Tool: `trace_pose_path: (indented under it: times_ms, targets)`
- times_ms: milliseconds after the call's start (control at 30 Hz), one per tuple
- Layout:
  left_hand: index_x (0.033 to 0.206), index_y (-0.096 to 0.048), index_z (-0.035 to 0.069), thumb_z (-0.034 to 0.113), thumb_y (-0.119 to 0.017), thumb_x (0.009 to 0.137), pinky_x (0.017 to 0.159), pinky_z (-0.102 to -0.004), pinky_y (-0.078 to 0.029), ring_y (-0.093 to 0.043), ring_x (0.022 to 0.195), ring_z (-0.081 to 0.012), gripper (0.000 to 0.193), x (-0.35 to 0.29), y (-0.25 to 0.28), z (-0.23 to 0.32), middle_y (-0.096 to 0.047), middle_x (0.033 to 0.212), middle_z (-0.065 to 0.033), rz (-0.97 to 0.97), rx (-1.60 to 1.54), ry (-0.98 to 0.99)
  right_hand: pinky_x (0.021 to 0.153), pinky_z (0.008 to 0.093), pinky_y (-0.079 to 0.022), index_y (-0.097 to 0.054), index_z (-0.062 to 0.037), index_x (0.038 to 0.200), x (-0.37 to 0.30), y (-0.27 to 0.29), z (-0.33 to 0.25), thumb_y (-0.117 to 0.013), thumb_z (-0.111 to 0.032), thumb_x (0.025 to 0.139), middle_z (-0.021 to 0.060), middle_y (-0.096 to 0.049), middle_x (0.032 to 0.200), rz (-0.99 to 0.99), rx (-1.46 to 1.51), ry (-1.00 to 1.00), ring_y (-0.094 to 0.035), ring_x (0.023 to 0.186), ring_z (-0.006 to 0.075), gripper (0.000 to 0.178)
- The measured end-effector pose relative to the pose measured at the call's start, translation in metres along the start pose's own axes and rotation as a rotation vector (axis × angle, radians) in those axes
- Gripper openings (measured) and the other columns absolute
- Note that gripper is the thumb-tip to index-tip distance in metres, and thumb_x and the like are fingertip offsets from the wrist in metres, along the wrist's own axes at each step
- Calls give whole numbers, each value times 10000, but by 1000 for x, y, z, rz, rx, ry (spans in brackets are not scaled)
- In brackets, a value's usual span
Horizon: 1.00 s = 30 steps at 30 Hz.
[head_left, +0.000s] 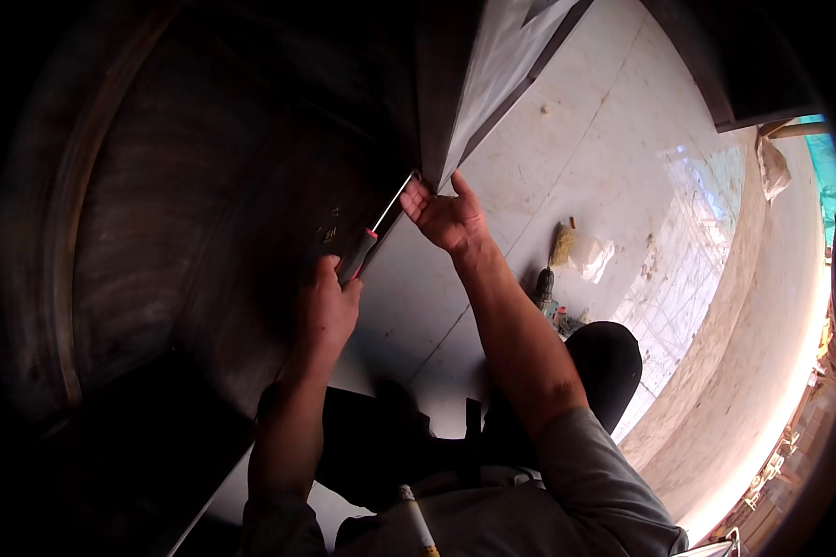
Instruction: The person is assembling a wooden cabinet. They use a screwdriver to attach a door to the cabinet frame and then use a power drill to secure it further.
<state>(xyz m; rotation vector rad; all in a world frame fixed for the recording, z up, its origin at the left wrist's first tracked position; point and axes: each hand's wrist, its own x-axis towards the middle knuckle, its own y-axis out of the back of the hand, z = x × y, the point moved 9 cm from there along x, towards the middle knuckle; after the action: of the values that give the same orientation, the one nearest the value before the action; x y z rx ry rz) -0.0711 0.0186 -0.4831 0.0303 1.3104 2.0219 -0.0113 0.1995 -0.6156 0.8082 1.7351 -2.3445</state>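
My left hand [327,306] is closed around the red-and-black handle of a screwdriver [370,239]. The thin shaft slants up and away to the lower corner of a pale upright panel [499,79] with dark edges, which looks like a door. Its tip meets that dark edge beside my right fingertips; what it touches there is too dark to tell. My right hand [452,215] is turned palm up just under the panel's corner, fingers stretched out and thumb apart. Several small brassy pieces, perhaps screws, [330,234] lie on the dark surface beyond my left hand.
On the pale tiled floor [567,139] to the right lie a power drill [545,286], a yellowish object [563,243] and a clear plastic bag [592,257]. Dark wooden cabinet walls [158,176] curve round on the left. A cigarette [419,522] shows at the lower edge.
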Motion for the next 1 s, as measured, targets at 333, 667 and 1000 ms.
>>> trace_pose_path:
  times_ms: [333, 667, 1000]
  targets:
    - [1174, -567, -30, 154, -696, 819, 834, -387, -505, -622, 1014, -345, 420, -9, -58, -41, -627, 1095, -214, -519, -749, 409, 1040, 464, -437, -476, 71, 1221, -2, -7, 5, -698, -379, 841, 195, -593, 1182, -9, 31, -11, -576, 1123, 338, 630]
    - [1142, -579, -43, 134, -683, 820, 766, -342, -505, -633, 858, -250, 382, 1, -11, -15, -645, 981, -142, 18, 59, -104, 1019, 454, -448, -464, 71, 1235, -2, -2, 1, -605, -418, 910, 197, -591, 1178, 12, 15, 0, -582, 1106, 329, 604]
    - [1076, -572, -45, 75, -637, 829, 713, -338, -505, -600, 786, -203, 282, -7, -27, -30, -624, 916, -97, -213, -373, 120, 1031, 461, -441, -465, 72, 1233, -1, -2, 1, -666, -394, 868, 193, -592, 1179, -7, 3, -4, -582, 1109, 336, 625]
